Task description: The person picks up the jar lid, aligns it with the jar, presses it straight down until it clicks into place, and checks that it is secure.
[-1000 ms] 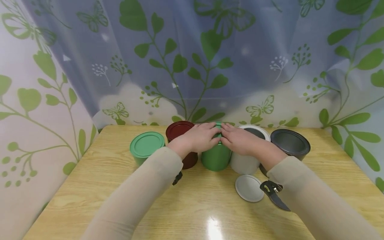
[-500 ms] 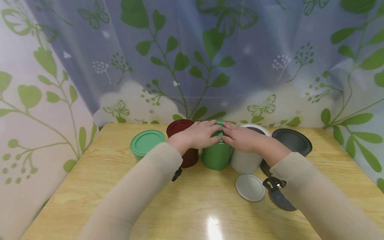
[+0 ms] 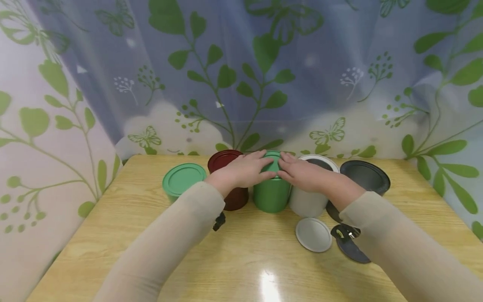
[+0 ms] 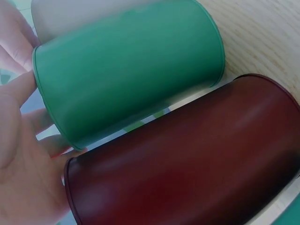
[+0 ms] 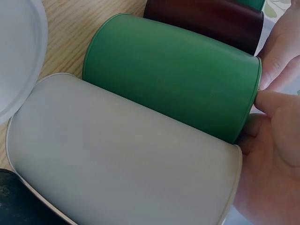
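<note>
A green canister stands upright in the middle of a row at the back of the table, a green lid on its top. From the left my left hand rests on this lid, fingers stretched toward the far rim and thumb near the front. My right hand lies across the lid's right side, fingers extended, its wrist passing over a white canister. In the left wrist view the left fingers are at the rim of the green canister; the right wrist view has the right fingers there too.
A dark red canister and a light green lidded container stand left. The white canister is open-topped; right of it is a black canister. A white lid and a dark lid lie in front.
The fingers of both hands have spread slightly apart on the green lid, so more of it shows. The canisters and loose lids have stayed in place.
</note>
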Tool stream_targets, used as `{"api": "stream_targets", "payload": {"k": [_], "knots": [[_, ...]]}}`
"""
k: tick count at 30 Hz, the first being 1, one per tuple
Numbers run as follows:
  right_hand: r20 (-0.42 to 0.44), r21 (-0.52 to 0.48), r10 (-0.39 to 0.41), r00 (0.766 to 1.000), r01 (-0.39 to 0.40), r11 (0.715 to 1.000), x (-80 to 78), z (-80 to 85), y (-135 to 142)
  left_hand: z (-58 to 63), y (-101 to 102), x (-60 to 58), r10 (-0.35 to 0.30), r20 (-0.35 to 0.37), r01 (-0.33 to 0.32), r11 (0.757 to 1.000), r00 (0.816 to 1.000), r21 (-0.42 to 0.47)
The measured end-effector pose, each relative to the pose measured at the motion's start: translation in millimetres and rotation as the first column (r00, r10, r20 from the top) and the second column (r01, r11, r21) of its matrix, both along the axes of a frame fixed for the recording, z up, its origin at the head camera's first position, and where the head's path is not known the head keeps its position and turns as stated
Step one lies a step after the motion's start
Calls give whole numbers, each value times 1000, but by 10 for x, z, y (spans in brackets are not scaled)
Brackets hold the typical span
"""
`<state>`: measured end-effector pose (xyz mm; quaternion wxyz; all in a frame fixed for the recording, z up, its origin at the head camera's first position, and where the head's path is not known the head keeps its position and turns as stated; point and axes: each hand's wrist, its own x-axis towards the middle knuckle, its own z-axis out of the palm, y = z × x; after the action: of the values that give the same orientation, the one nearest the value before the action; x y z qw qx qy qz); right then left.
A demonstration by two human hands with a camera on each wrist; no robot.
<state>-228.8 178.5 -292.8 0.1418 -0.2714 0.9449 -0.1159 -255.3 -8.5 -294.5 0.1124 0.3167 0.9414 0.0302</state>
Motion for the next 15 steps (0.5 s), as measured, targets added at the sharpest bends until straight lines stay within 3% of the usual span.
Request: {"api": "stream_targets", "payload": {"k": [15], "knots": [[-8,22,29,1000,-28,999,-17,0,-22,15,25,3,23,38,-24,1000,999,12]]}}
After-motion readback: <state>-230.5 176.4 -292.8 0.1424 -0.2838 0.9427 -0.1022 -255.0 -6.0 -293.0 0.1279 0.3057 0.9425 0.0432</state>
